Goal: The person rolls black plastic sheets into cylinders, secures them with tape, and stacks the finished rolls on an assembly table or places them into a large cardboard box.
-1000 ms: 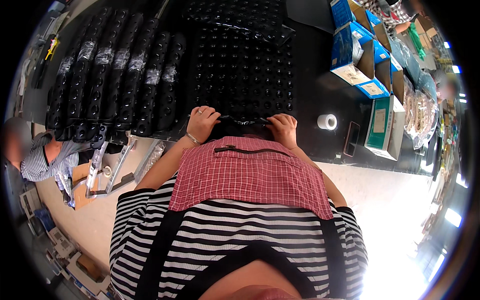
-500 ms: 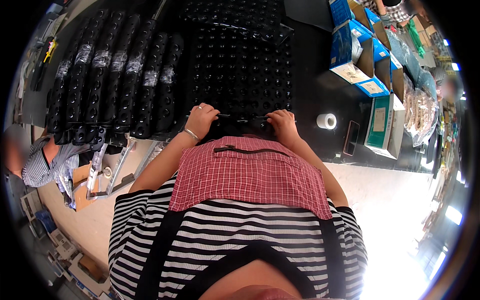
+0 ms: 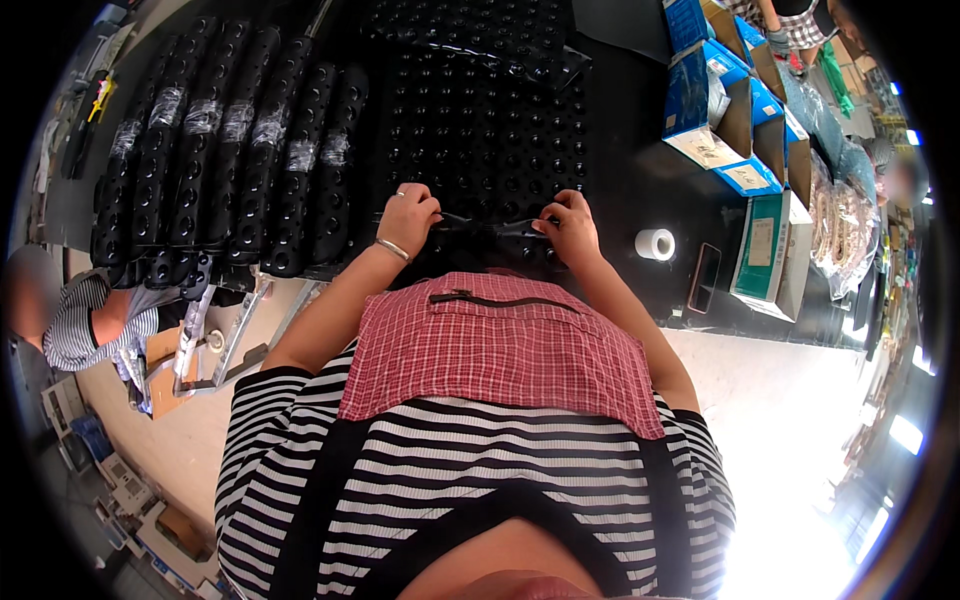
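Note:
A black mat (image 3: 490,150) covered in rows of round suction cups lies flat before me on the black table. My left hand (image 3: 408,222), with a ring and a bracelet, is closed in a pinch on the left part of the mat's near edge. At the right part of that edge, my right hand (image 3: 570,230) pinches it with bent fingers. Between the hands the edge is raised and slightly curled, catching light. Another dark, cupped mat (image 3: 465,25) overlaps the far end. Several rolled black mats (image 3: 200,130), bound with clear wrap, lie side by side to the left.
A white tape roll (image 3: 655,244) and a phone (image 3: 703,278) lie right of my right hand. Blue cartons (image 3: 690,100) and a green-and-white box (image 3: 765,245) stand along the right. A person (image 3: 85,310) in stripes is at the left; another (image 3: 790,25) is far right.
Both hands have moved a little away from my body, carrying the pinched near edge of the mat up and forward. The right hand's fingers are more curled.

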A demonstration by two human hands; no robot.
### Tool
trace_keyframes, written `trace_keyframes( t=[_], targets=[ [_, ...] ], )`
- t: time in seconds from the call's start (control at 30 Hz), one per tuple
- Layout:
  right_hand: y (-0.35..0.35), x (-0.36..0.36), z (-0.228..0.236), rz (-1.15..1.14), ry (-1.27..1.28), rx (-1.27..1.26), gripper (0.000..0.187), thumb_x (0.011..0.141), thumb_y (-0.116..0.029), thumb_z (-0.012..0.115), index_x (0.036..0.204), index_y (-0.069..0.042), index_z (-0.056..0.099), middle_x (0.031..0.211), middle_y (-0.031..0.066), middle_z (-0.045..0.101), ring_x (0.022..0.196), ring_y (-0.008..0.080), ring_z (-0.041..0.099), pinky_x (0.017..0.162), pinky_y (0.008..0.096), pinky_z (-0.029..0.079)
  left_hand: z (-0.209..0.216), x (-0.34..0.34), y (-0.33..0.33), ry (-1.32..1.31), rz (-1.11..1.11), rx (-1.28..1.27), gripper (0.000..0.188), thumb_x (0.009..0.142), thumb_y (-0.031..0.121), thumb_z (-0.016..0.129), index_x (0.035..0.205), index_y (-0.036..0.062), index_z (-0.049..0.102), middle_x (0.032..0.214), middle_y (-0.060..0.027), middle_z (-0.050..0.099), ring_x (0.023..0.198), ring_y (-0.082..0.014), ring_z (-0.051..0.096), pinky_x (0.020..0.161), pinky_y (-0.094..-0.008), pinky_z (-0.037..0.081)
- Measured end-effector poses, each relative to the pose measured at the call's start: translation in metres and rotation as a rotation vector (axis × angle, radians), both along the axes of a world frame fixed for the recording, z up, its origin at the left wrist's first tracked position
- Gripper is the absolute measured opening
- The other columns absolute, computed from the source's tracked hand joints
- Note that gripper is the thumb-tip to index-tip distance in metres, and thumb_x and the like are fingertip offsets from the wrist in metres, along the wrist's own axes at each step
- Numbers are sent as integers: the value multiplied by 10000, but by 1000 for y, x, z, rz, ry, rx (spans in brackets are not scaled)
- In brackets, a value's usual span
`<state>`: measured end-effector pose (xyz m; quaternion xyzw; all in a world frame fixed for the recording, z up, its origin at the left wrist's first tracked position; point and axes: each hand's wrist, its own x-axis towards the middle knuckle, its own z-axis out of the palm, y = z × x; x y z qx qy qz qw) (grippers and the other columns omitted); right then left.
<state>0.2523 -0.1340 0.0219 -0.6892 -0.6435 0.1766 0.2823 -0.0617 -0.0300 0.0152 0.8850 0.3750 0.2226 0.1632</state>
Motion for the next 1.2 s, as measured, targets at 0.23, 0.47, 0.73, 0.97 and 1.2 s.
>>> trace_keyframes(
  t=[0.23, 0.47, 0.73, 0.97, 1.2],
  targets=[
    [-4, -6, -14, 22, -181, 35, 180, 763, -188, 825, 921, -149, 747, 993, -1, 662, 1032, 231, 614, 925, 430, 429, -4, 3, -13, 122, 34, 85, 191, 779, 160, 787, 944, 119, 699, 965, -25, 627, 975, -245, 606, 837, -391, 453],
    [-24, -6, 1, 95, -206, 161, 186, 826, -255, 794, 969, -139, 763, 1072, 14, 675, 1085, 249, 597, 950, 433, 416, 12, -3, -23, 103, -24, 113, 235, 794, 181, 787, 1006, 108, 714, 1021, -20, 645, 1027, -242, 613, 893, -400, 455],
    [21, 17, 4, 152, -176, -101, 218, 870, -278, 761, 1038, -139, 767, 1042, 40, 682, 1068, 273, 600, 964, 447, 423, -9, 1, 13, 111, 69, -99, 251, 827, 209, 788, 1039, 100, 710, 1026, -25, 660, 1044, -254, 615, 890, -415, 472],
    [37, 6, -2, -8, -164, 126, 107, 849, -209, 760, 911, -131, 719, 883, 10, 676, 937, 266, 633, 847, 427, 453, 2, 22, 20, 45, 155, 92, 162, 827, 190, 773, 922, 114, 667, 930, -43, 665, 986, -284, 630, 834, -425, 483],
    [5, -11, -9, -18, -260, 249, 310, 792, -231, 805, 1080, -148, 728, 1061, 22, 673, 1081, 258, 604, 935, 435, 445, 1, 12, 3, -9, 59, 140, 228, 813, 219, 776, 996, 104, 704, 1031, -31, 644, 1011, -272, 608, 889, -434, 462]
  ],
)
